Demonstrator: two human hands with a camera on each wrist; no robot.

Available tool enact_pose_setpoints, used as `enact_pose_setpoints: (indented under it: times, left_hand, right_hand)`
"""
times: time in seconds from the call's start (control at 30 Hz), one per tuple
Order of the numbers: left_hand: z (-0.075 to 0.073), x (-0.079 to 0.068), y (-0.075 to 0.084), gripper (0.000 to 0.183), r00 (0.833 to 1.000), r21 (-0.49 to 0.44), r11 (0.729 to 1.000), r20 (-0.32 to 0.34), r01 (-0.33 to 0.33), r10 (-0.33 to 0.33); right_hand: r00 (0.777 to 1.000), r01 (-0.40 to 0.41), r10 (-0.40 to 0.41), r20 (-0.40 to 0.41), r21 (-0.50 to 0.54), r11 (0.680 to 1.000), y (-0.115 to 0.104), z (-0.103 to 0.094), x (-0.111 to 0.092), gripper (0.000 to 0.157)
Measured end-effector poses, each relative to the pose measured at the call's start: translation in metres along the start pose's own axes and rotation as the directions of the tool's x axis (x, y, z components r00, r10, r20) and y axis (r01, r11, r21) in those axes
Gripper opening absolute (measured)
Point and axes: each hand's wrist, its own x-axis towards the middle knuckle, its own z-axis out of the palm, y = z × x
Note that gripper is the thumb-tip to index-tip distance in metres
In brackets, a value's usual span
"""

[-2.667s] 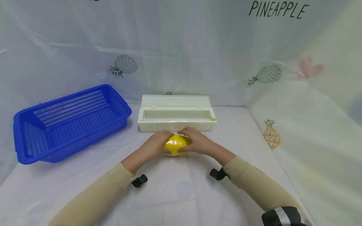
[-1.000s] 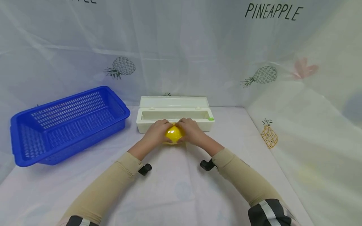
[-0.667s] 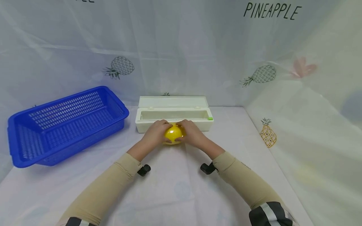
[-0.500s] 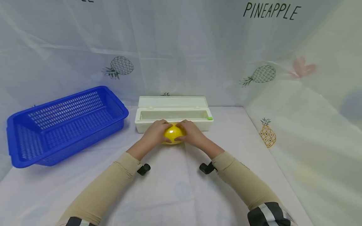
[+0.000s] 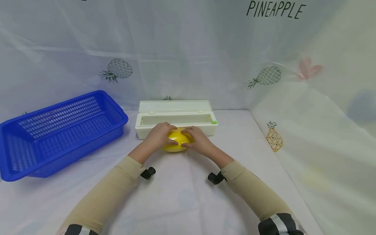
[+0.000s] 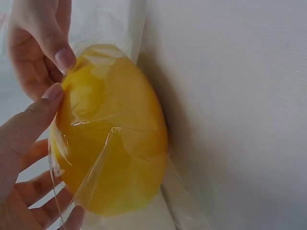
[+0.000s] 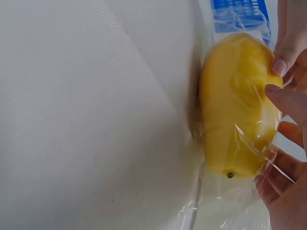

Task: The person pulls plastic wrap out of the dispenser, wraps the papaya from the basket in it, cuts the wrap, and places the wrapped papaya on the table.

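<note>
A shiny yellow oval fruit sits wrapped in clear plastic film just in front of the long white box. A small green stem end shows at one tip of the fruit in the right wrist view. My left hand holds its left side, thumb on the film and fingers curled down along the flank. From the other side my right hand grips it the same way, its thumb close to the left thumb. Loose film hangs past the fruit's ends.
Behind the fruit, the white box stands with its lid raised and a small green tab at its right end. At left sits a blue perforated basket. Pale cloth printed with pineapples covers the table and walls.
Since the earliest frame, both hands and the fruit have moved forward toward the white box. Over the last half second the hands have spread slightly, exposing more fruit, and the view has shifted a little.
</note>
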Motion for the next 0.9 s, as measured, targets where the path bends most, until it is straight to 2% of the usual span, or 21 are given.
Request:
enact_pose_setpoints:
  times: [0.13, 0.27, 0.37, 0.53, 0.6, 0.73, 0.9]
  left_hand:
    - [-0.002, 0.004, 0.005, 0.066, 1.0, -0.02, 1.0, 0.002, -0.002, 0.002]
    - [-0.003, 0.01, 0.011, 0.063, 1.0, -0.045, 0.999, -0.006, -0.011, 0.011]
    - [-0.004, 0.016, 0.015, 0.061, 1.0, -0.062, 0.998, -0.009, -0.017, 0.017]
    - [-0.004, 0.03, 0.023, 0.058, 0.999, -0.069, 0.996, -0.016, -0.047, 0.046]
    - [-0.005, 0.036, 0.027, 0.057, 0.998, -0.07, 0.996, -0.013, -0.058, 0.058]
    - [-0.007, 0.05, 0.039, 0.054, 0.997, -0.079, 0.994, 0.012, -0.078, 0.079]
    - [-0.005, 0.07, 0.054, 0.049, 0.993, -0.076, 0.991, 0.034, -0.107, 0.11]
  right_hand:
    - [0.999, -0.032, 0.034, -0.038, 0.049, 0.998, 0.007, -0.009, -0.009, 0.053]
    - [0.987, -0.051, 0.068, -0.146, 0.116, 0.992, 0.021, -0.021, -0.017, 0.05]
    - [0.966, -0.053, 0.095, -0.239, 0.179, 0.982, 0.033, -0.029, -0.022, 0.05]
    - [0.917, -0.07, 0.172, -0.359, 0.279, 0.958, 0.052, -0.037, -0.026, 0.052]
    - [0.9, -0.102, 0.224, -0.373, 0.32, 0.942, 0.059, -0.038, -0.025, 0.055]
    - [0.875, -0.182, 0.336, -0.349, 0.406, 0.896, 0.071, -0.039, -0.022, 0.059]
    - [0.853, -0.242, 0.437, -0.283, 0.527, 0.815, 0.087, -0.039, -0.015, 0.061]
